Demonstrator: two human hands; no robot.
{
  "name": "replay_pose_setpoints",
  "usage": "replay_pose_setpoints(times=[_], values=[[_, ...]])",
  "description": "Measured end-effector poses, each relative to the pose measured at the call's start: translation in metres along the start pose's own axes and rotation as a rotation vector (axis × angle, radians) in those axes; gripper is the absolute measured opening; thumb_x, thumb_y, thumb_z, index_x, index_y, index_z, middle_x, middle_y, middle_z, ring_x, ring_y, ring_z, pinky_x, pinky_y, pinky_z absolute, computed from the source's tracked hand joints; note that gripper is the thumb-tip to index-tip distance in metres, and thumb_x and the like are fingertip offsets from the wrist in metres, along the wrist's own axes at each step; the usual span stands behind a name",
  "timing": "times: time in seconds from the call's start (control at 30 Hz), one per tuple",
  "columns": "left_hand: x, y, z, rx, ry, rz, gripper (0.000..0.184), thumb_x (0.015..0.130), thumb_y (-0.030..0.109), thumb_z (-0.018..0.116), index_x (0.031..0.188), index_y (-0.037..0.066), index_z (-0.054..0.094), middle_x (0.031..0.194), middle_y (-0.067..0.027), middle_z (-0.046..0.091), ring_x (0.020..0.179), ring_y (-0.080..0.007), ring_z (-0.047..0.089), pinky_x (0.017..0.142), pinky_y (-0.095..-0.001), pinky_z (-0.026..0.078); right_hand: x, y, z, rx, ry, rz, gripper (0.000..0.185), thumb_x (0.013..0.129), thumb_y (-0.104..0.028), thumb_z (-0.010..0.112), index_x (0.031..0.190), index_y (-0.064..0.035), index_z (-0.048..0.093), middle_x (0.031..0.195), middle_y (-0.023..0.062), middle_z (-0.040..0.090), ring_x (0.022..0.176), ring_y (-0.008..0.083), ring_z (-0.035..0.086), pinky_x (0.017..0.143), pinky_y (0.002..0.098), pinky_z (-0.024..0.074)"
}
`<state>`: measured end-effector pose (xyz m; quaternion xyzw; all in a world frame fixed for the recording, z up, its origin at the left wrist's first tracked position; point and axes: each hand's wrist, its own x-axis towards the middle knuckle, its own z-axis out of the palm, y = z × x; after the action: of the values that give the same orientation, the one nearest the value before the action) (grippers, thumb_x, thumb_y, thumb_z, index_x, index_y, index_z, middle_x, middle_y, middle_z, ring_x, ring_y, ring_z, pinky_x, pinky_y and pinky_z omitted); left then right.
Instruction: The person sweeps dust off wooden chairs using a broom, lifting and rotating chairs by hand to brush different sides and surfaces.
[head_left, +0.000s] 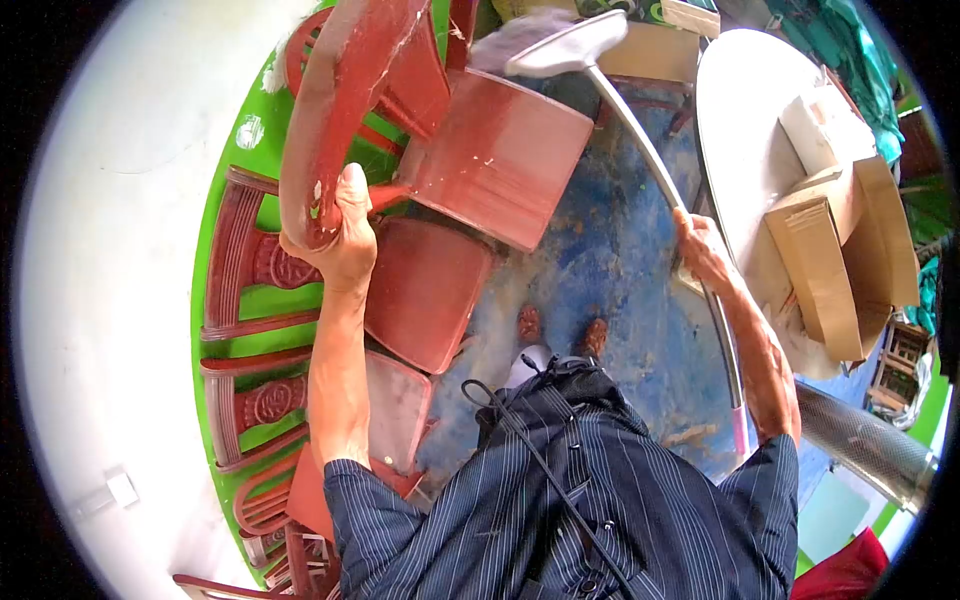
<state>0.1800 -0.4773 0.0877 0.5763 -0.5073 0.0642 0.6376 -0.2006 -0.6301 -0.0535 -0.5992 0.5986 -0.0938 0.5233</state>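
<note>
My left hand (345, 235) is wrapped round the end of a thick red wooden rail (340, 120), apparently part of a chair, raised close to the camera. Its paint is chipped, and the far end runs out of the top of the view. In my right hand (703, 250) is the long pale handle of a broom (640, 135). The broom's white head (570, 45) is up at the top centre, its purplish bristles blurred. Below and beside the rail stand red wooden chairs, with one seat (510, 150) near the broom head and another seat (430, 290) nearer me.
Several carved chair backs (270, 260) line the green and white wall (110, 200) at left. On the right, a round white tabletop (740, 110) carries an open cardboard box (840, 260). A perforated metal cylinder (860, 445) lies lower right. My shoes stand on the worn blue floor (640, 260).
</note>
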Motion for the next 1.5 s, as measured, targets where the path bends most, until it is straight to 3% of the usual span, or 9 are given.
replay_pose_setpoints(times=[0.23,0.3,0.6,0.87,1.0,1.07,1.27,1.4,1.5], values=[[0.001,0.001,-0.005,-0.011,0.028,-0.046,0.013,0.084,0.005,0.064,0.095,-0.002,0.061,0.067,-0.0025,0.059,0.049,-0.0072,0.051,0.044,-0.023,0.04,-0.051,0.19,-0.026,-0.3,-0.186,0.106,0.035,0.095,-0.031,0.045,0.072,-0.0067,0.057,0.049,0.0019,0.04,0.043,0.0182,0.039,0.041,0.038,0.0307],[0.002,-0.012,-0.018,0.159,0.053,0.009,0.015,0.083,0.006,0.066,0.093,-0.003,0.062,0.071,-0.0036,0.061,0.058,-0.0097,0.054,0.053,-0.0231,0.043,-0.089,0.269,-0.042,-0.313,-0.094,0.033,0.059,0.093,-0.046,0.047,0.056,-0.0008,0.049,0.042,0.0083,0.035,0.037,0.02,0.038,0.038,0.0402,0.0307],[0.029,-0.021,-0.038,0.137,-0.01,-0.139,0.025,0.078,0.002,0.07,0.1,-0.002,0.06,0.073,0.0005,0.059,0.06,-0.0052,0.05,0.055,-0.0224,0.043,-0.176,0.145,-0.01,-0.275,0.226,-0.22,0.053,0.093,-0.047,0.045,0.065,-0.0019,0.042,0.049,0.0085,0.034,0.045,0.0158,0.034,0.043,0.0371,0.0272],[0.041,-0.025,-0.059,0.106,-0.063,-0.105,0.049,0.071,-0.004,0.072,0.116,0.002,0.052,0.086,-0.0021,0.061,0.078,-0.0112,0.06,0.069,-0.0246,0.049,-0.126,-0.024,0.025,-0.006,-0.042,-0.566,0.055,0.094,-0.049,0.036,0.064,-0.0039,0.044,0.054,0.003,0.04,0.051,0.0143,0.041,0.048,0.0322,0.035],[0.046,-0.028,-0.073,0.09,-0.099,-0.188,0.045,0.071,-0.002,0.07,0.114,0.001,0.054,0.091,-0.0073,0.066,0.08,-0.0157,0.063,0.067,-0.0284,0.053,-0.069,0.053,0.066,-0.148,-0.15,-0.583,0.052,0.094,-0.045,0.039,0.064,-0.0033,0.046,0.053,0.0002,0.045,0.052,0.014,0.043,0.048,0.0313,0.036],[0.044,-0.029,-0.09,0.228,-0.168,-0.371,0.046,0.071,-0.006,0.066,0.115,0.003,0.053,0.095,-0.0063,0.064,0.085,-0.0162,0.063,0.074,-0.03,0.054,-0.088,0.066,0.052,-0.051,-0.211,0.101,0.052,0.092,-0.047,0.048,0.063,-0.0026,0.05,0.048,0.0017,0.043,0.044,0.0147,0.041,0.041,0.0317,0.0333],[0.034,-0.053,-0.1,-0.063,-0.127,-0.363,0.057,0.069,-0.013,0.06,0.121,0.004,0.044,0.098,-0.0088,0.059,0.089,-0.02,0.064,0.079,-0.0328,0.053,-0.105,0.153,0.031,-0.167,0.022,-0.311,0.024,0.088,-0.016,0.053,0.069,-0.0026,0.047,0.052,0.013,0.038,0.043,0.0233,0.042,0.043,0.0393,0.0335],[0.036,-0.052,-0.095,-0.119,-0.101,-0.317,0.032,0.074,-0.007,0.062,0.105,-0.002,0.057,0.089,-0.0097,0.066,0.084,-0.0164,0.064,0.077,-0.0291,0.052,-0.076,0.028,0.047,-0.319,0.184,-0.985,0.019,0.076,0.002,0.053,0.073,-0.003,0.035,0.055,0.0124,0.04,0.046,0.0295,0.045,0.043,0.0392,0.0332],[0.037,-0.057,-0.095,-0.075,-0.12,-0.43,0.022,0.076,-0.004,0.063,0.098,-0.001,0.06,0.087,-0.0091,0.067,0.082,-0.0155,0.064,0.075,-0.029,0.052,-0.046,-0.026,0.071,-0.157,0.05,-0.846,0.019,0.075,0.004,0.053,0.075,-0.0029,0.035,0.054,0.0139,0.04,0.046,0.0302,0.045,0.043,0.0388,0.0343]])
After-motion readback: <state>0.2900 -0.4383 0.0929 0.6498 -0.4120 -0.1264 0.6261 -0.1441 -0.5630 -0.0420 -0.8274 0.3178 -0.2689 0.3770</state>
